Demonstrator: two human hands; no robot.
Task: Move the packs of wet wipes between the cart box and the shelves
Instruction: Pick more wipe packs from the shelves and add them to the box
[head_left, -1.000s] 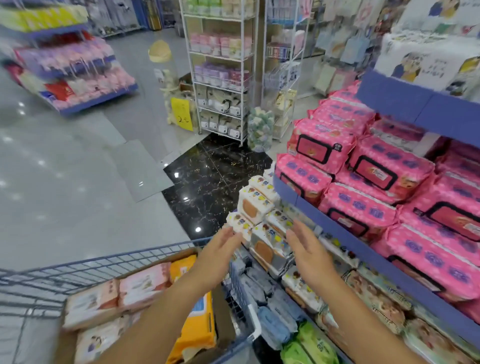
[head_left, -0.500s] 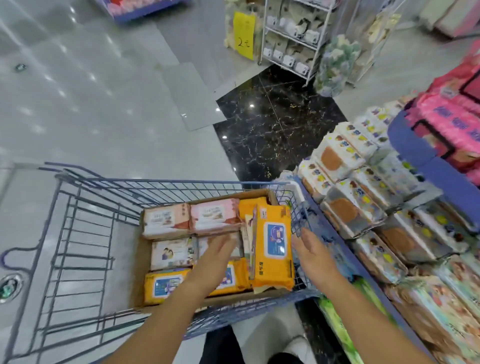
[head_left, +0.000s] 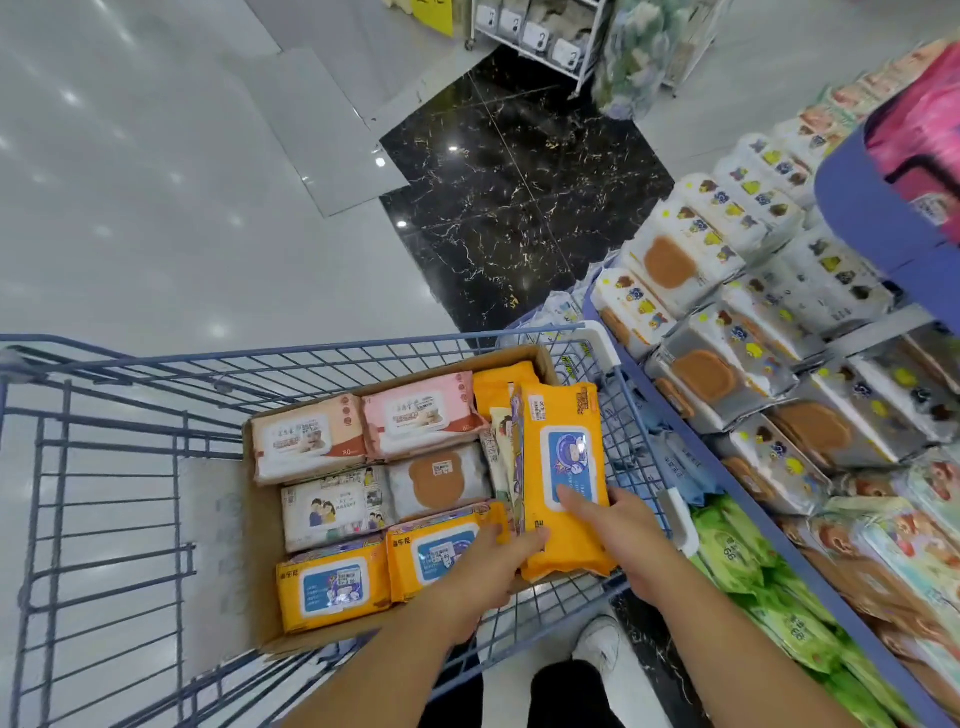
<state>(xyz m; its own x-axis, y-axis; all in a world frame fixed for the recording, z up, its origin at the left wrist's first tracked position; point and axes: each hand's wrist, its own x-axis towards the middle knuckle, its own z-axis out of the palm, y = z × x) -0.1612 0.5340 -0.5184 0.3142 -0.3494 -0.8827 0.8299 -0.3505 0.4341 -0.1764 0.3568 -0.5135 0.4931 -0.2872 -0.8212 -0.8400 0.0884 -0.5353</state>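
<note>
Your left grip (head_left: 493, 561) and right grip (head_left: 618, 525) clamp the near end of an orange pack (head_left: 563, 467) standing on edge in the box (head_left: 262, 545), so most work looks left: other packs (head_left: 421, 415) lie just left, shelves (head_left: 857, 208) stand to the right.

Left hand (head_left: 485, 569) and right hand (head_left: 621, 527) hold orange pack (head_left: 563, 415) in the box (head_left: 262, 571).
</note>
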